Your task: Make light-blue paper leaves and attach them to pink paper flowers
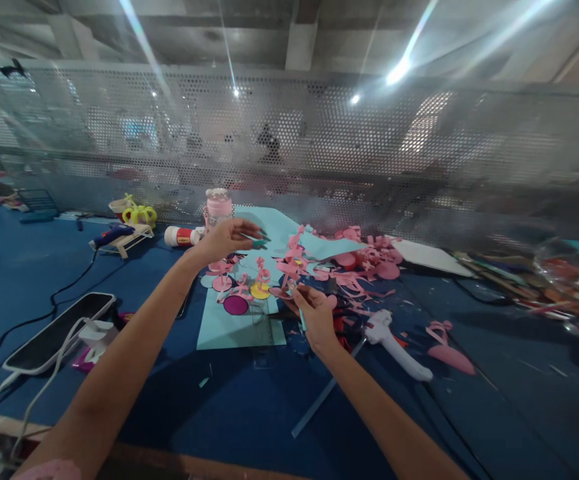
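My left hand [232, 239] hovers over a light blue sheet [219, 330], its fingers stretched out with dark teal at the tips and nothing visibly held. Lower and to the right, my right hand [315, 315] pinches a small pink piece with a round base [280, 293]; its grip is partly hidden by the fingers. Between the hands stand several pink cut-out figures on discs, one with a purple disc [236, 305] and one with a yellow disc [260, 290]. A white glue gun [399, 347] lies right of my right hand, a clear glue stick [322, 407] extending from it.
Pink pieces [364, 257] are heaped at the back right. A single pink figure [450, 353] lies far right. A pink bottle [218, 205] and a red-and-white container [182, 236] stand behind my left arm. A phone [62, 331] with white cables lies left, near a dark blue tool [112, 235] on a stand.
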Motion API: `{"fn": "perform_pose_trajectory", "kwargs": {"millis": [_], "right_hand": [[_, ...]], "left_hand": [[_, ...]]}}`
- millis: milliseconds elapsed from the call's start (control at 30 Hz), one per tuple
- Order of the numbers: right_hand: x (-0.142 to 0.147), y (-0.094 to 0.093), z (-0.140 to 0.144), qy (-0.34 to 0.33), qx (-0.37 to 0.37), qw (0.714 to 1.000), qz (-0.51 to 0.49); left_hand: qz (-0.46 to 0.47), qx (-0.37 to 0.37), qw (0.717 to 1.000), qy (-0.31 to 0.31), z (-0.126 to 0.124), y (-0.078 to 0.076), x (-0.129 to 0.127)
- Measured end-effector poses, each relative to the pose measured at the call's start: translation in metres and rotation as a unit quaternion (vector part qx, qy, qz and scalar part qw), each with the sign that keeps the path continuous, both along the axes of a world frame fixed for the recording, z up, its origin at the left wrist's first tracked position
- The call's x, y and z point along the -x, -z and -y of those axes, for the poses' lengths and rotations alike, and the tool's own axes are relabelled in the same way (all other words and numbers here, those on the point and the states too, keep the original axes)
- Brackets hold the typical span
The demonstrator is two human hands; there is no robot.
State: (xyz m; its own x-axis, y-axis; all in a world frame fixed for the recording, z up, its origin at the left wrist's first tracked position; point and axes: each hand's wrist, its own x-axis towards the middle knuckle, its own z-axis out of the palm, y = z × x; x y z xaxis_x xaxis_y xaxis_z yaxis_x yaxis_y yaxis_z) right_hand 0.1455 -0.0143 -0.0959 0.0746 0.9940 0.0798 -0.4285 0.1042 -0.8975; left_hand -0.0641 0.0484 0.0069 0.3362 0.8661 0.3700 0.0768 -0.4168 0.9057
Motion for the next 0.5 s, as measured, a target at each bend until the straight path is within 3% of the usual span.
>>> {"fn": "perform_pose_trajectory", "kwargs": {"millis": [233,500], "right_hand": [[-0.006,0.005,-0.006,0.032,-0.031,0.998,0.042],[-0.010,0.005,-0.009,0.069,-0.003,0.997,0.045]], "left_hand": [[-0.196,-0.096,0.975,-0.037,-0.003,0.011,0.004],[-0.389,-0.017,0.921,0.031,0.001,0.016,0.020]]}}
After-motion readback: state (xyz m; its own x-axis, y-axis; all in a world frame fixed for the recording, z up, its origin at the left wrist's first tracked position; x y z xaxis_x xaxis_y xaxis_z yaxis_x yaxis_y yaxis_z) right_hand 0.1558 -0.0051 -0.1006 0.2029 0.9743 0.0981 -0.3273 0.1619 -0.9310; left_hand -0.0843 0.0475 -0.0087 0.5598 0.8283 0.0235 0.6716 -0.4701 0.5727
